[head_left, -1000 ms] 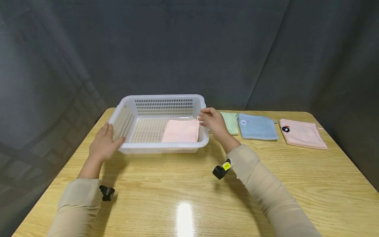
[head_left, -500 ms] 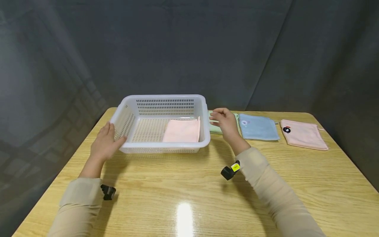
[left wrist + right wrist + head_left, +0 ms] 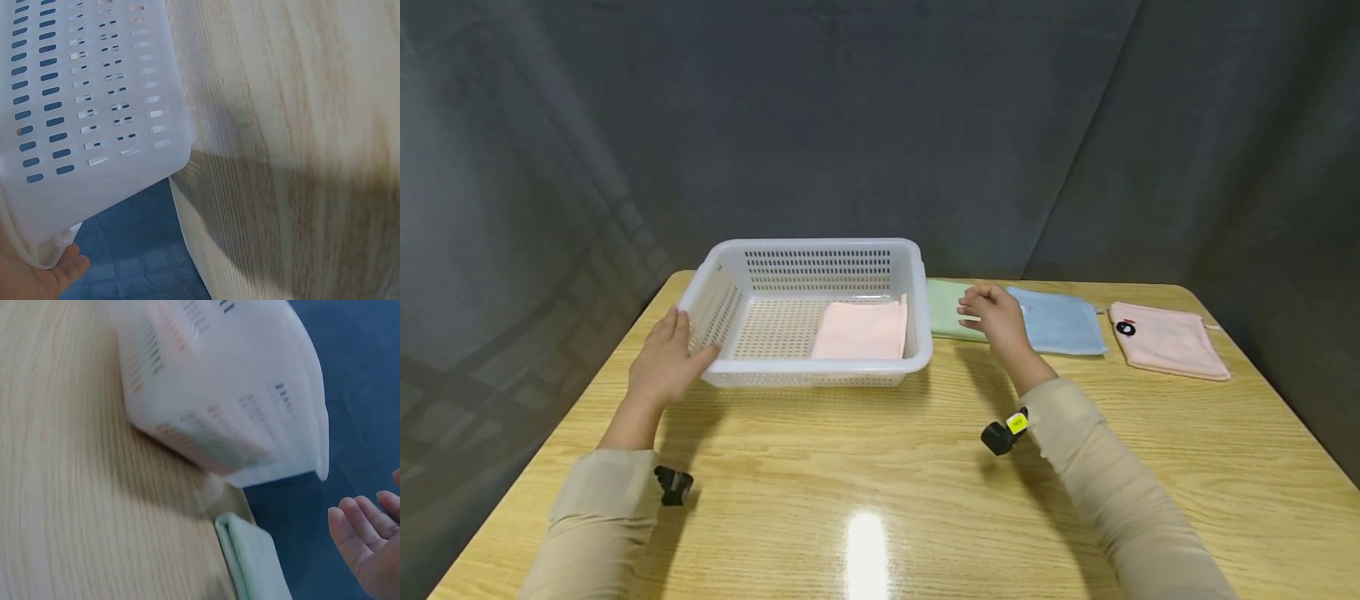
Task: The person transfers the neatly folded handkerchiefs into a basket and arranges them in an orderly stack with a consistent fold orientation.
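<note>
A white perforated plastic basket (image 3: 814, 367) stands at the back left of the table. My left hand (image 3: 662, 358) holds its front left corner; in the left wrist view, fingertips (image 3: 72, 265) show at the rim. Inside the basket, at its right end, lies a folded pink towel (image 3: 859, 331). My right hand (image 3: 996, 321) is to the right of the basket, over the seam between a folded green towel (image 3: 947, 310) and a folded blue towel (image 3: 1063, 323). Its fingers are loosely bent and hold nothing. In the right wrist view, the hand (image 3: 372, 544) is apart from the basket.
Another folded pink towel (image 3: 1168, 340), with a dark round patch, lies at the right of the row. The wooden table (image 3: 865, 450) ends behind the towels, where a dark grey curtain (image 3: 865, 125) hangs.
My right hand has let go of the pink towel's edge in the basket and moved right, past the rim, to over the green and blue towels. The left hand stays at the basket's corner.
</note>
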A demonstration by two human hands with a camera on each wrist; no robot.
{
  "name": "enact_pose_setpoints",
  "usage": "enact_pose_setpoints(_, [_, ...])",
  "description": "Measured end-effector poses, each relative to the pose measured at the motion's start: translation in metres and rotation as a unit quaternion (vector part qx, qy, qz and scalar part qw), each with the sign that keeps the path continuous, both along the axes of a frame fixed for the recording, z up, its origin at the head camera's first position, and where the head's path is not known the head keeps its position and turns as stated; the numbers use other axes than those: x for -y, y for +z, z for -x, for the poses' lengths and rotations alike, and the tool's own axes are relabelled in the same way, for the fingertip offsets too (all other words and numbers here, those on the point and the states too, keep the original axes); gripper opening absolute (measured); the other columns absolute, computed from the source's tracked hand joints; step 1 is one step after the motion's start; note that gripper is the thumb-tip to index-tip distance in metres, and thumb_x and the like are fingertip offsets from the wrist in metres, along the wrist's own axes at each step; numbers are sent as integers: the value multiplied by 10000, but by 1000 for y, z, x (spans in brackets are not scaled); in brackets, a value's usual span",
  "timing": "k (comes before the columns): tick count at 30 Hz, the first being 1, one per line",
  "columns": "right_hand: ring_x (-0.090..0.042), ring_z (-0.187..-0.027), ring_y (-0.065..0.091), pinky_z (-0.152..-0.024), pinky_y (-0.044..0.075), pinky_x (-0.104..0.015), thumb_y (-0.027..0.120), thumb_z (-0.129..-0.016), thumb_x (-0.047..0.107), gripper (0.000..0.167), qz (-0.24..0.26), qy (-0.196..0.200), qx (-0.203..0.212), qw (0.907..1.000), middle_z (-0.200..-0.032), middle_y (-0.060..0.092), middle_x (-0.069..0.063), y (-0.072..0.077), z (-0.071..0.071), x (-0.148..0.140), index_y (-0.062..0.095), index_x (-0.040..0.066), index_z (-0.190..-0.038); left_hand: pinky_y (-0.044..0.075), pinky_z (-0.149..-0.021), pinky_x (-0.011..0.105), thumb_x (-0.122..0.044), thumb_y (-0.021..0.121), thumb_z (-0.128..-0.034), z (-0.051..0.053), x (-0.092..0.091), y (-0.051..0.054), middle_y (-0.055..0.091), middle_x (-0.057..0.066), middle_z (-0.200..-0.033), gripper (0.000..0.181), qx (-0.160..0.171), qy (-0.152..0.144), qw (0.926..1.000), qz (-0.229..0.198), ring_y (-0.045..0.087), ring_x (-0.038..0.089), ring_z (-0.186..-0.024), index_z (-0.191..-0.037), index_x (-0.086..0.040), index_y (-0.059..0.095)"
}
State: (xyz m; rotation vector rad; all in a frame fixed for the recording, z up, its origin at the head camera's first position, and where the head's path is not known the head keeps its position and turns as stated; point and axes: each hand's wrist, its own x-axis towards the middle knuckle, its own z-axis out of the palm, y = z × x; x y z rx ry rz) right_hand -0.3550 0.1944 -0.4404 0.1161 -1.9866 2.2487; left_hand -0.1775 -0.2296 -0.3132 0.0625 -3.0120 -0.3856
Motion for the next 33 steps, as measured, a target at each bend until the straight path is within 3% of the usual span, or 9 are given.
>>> enact_pose_setpoints(15, [-219, -897, 548, -708, 482, -324, 529, -804, 459, 536, -1178, 15, 344, 9924, -1029, 511, -118, 3, -15, -31, 488, 24, -1115, 161, -897, 613, -478, 330, -863, -1, -1, 1, 38, 303, -1373, 807, -30, -11, 10000, -63, 76, 471, -1219, -1321, 129, 59])
enact_pose_setpoints(25, [-236, -954, 516, -759, 453, -360, 482, -851, 414, 449, -1630, -187, 575, 9848, -1092, 480, -107, 2, -14, -48, 472, 48, -1111, 163, -904, 604, -452, 346, -866, -1, -2, 2, 51, 312, -1366, 791, -47, 9, 10000, -43, 91, 474, -1214, -1314, 142, 77])
enact_pose_setpoints(30, [-235, -935, 501, -724, 459, -362, 473, -857, 406, 426, -1857, -411, 680, 9794, -1084, 484, -101, 0, -12, -53, 474, 55, -1099, 158, -908, 603, -460, 343, -864, 0, -1, 1, 53, 313, -1365, 795, -74, 0, 10000, -40, 93, 474, -1214, -1315, 141, 82])
enact_pose_setpoints(33, [-202, -883, 494, -680, 465, -299, 458, -866, 394, 429, -1869, -325, 787, 9787, -1055, 486, -101, 9, -19, -52, 472, 40, -1109, 157, -908, 604, -458, 343, -865, 0, -1, 1, 49, 313, -1366, 795, -64, 6, 10000, -54, 86, 474, -1215, -1316, 140, 79])
